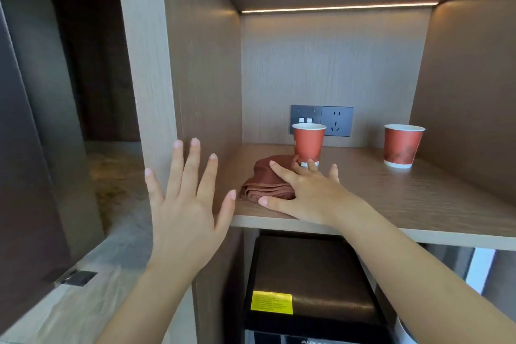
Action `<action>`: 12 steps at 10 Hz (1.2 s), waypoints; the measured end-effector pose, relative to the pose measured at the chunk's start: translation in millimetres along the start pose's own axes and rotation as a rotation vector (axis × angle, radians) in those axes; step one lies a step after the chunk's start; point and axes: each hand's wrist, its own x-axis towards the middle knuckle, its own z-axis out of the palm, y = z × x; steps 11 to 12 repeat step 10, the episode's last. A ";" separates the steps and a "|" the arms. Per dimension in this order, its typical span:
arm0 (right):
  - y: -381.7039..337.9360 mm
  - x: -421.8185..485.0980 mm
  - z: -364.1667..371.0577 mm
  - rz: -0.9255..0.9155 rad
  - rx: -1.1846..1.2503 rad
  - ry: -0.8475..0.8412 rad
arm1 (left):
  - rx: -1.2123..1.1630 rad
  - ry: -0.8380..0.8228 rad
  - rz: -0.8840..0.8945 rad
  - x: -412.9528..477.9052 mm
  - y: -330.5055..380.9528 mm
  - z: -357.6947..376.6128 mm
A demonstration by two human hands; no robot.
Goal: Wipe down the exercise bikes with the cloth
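Head view looks into a wooden alcove, where the right hand (304, 190) lies palm-down on a folded brown cloth (268, 181) that sits on the shelf (418, 204) near its front edge. The fingers of that hand are spread and nearly flat over the cloth's right part — the thumb runs along the near side of the folds, touching them, but the hand is not closed around the fabric, so it presses or rests on it without gripping. Just beyond the fingertips stands a red paper cup (308, 144), its base touching or almost touching the cloth's far corner; which of the two cannot be told. A second red cup (402, 145) stands well to the right of the fingers, toward the side wall. Behind the nearer cup, a dark socket plate (336, 120) is set in the back panel. The left hand (184, 201) is raised in front of the cabinet's upright side panel (156, 64), left of the cloth — fingers wide apart and straight, holding nothing. Below the shelf, under the right wrist, is a black box (310, 274) with a yellow label (271, 302).
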 end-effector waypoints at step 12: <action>-37.1 6.8 2.7 -0.009 0.039 0.011 | -0.194 0.111 -0.128 -2.7 5.1 -13.0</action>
